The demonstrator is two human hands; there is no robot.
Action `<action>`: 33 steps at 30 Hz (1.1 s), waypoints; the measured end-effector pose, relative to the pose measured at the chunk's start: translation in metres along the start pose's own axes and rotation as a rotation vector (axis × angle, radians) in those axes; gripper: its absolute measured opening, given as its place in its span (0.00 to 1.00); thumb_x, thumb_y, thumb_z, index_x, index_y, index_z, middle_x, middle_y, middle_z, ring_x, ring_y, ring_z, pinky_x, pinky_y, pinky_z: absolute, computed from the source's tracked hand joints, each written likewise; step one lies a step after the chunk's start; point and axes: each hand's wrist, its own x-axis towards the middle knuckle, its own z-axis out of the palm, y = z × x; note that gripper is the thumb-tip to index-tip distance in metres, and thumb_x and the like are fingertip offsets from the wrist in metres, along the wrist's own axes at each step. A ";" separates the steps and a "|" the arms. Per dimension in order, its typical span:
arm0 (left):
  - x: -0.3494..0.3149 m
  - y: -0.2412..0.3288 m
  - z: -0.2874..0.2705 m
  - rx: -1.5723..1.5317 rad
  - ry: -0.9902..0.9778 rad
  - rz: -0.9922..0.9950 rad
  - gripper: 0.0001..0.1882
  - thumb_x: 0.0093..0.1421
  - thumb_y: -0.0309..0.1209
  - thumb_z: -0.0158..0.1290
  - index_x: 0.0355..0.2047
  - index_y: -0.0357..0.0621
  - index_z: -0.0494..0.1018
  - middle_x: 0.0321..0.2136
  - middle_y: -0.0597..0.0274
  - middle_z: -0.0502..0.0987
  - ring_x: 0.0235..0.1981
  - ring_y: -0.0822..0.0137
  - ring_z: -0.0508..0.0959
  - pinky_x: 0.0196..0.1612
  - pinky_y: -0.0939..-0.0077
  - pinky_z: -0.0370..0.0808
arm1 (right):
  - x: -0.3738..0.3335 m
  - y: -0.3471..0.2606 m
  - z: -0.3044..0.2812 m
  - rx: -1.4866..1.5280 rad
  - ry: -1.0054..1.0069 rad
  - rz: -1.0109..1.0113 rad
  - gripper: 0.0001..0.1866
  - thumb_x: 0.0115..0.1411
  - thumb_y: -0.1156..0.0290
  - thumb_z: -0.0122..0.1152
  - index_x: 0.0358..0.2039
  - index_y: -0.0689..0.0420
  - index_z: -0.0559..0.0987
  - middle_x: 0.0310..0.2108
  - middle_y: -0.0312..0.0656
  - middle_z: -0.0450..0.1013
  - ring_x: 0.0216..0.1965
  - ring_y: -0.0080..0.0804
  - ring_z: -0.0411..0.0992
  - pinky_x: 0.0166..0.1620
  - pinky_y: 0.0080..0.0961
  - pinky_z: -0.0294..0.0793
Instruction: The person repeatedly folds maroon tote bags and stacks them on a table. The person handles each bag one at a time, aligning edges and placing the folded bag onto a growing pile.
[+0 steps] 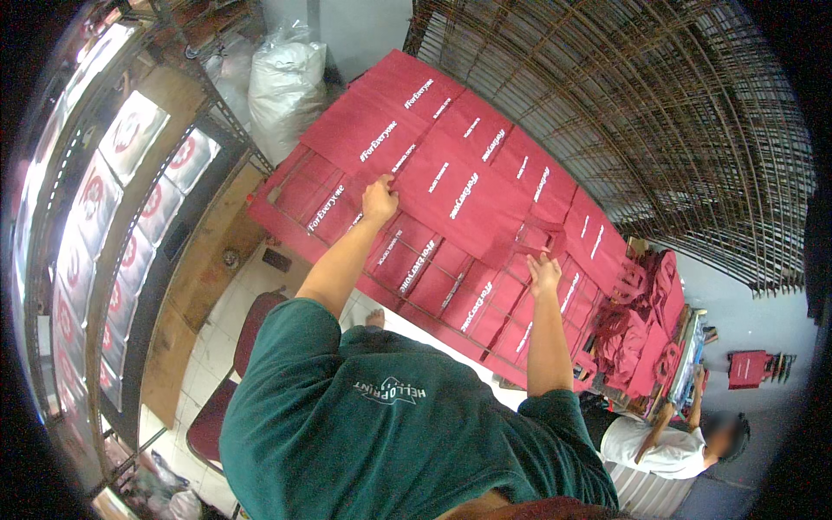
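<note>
Both my arms reach over a rack spread with red fabric tote bags that carry white print. My left hand [379, 199] is closed, with its fingertips pinching the near left edge of one red tote bag [464, 186]. At the same bag's right end, my right hand [544, 273] pinches the fabric by the handle. The bag lies nearly flat between my hands, over other printed bags. Below it, a lower layer of red bags [416, 260] shows through the thin bars of a wire rack [520, 303].
Stacked wire racks [624, 113] lean over the far right side. A heap of red bags [637, 347] lies at the right, near a co-worker in a white shirt [663, 445]. A white sack [286, 91] stands far left, a dark red chair [238, 373] near left, beside shelving [165, 321].
</note>
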 end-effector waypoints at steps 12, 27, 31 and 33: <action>0.000 -0.007 0.005 0.093 0.086 0.183 0.14 0.46 0.24 0.53 0.36 0.43 0.75 0.31 0.48 0.75 0.35 0.51 0.76 0.39 0.62 0.72 | 0.012 0.017 -0.026 0.068 0.094 0.048 0.24 0.58 0.71 0.54 0.53 0.61 0.59 0.45 0.52 0.63 0.41 0.46 0.72 0.43 0.34 0.75; 0.004 -0.009 0.001 0.155 0.060 0.269 0.14 0.47 0.25 0.54 0.37 0.41 0.75 0.34 0.50 0.74 0.35 0.52 0.75 0.39 0.62 0.72 | 0.005 0.032 -0.027 0.094 0.147 0.033 0.39 0.59 0.74 0.50 0.61 0.65 0.37 0.48 0.58 0.62 0.41 0.48 0.72 0.42 0.34 0.77; 0.003 -0.007 -0.001 0.109 0.053 0.242 0.14 0.47 0.24 0.55 0.37 0.41 0.75 0.35 0.50 0.74 0.35 0.53 0.75 0.39 0.63 0.72 | 0.002 0.030 -0.026 0.125 0.186 0.089 0.37 0.59 0.74 0.49 0.61 0.64 0.38 0.48 0.62 0.62 0.41 0.49 0.72 0.44 0.35 0.76; 0.003 -0.008 -0.001 0.090 0.039 0.209 0.14 0.47 0.24 0.55 0.37 0.41 0.75 0.34 0.50 0.74 0.34 0.53 0.76 0.39 0.64 0.73 | 0.000 0.030 -0.024 0.148 0.191 0.116 0.37 0.59 0.75 0.48 0.61 0.64 0.38 0.47 0.62 0.62 0.41 0.49 0.72 0.44 0.35 0.76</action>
